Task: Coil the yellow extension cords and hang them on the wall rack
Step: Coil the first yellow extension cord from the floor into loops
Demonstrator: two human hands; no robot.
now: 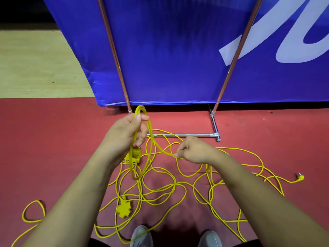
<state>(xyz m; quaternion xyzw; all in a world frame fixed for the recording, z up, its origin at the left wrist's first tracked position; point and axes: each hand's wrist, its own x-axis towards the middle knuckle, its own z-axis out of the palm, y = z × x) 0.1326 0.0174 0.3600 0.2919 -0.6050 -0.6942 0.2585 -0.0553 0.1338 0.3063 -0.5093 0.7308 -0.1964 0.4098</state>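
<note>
My left hand (127, 132) grips a small coil of yellow cord (149, 136), with a yellow socket block (135, 155) dangling just under it. To its right my right hand (192, 150) pinches the same cord where it runs off the coil. Loose yellow cords (175, 186) lie tangled on the red floor below both hands. A second socket block (123, 209) lies among them, and a yellow plug (300, 177) rests at the far right.
A chrome rack frame stands just ahead, with two slanting poles (115, 56) and a foot bar (185, 135) on the floor. A blue banner (178, 50) hangs behind it. My grey shoes (141, 237) stand at the bottom edge, cord looped around them.
</note>
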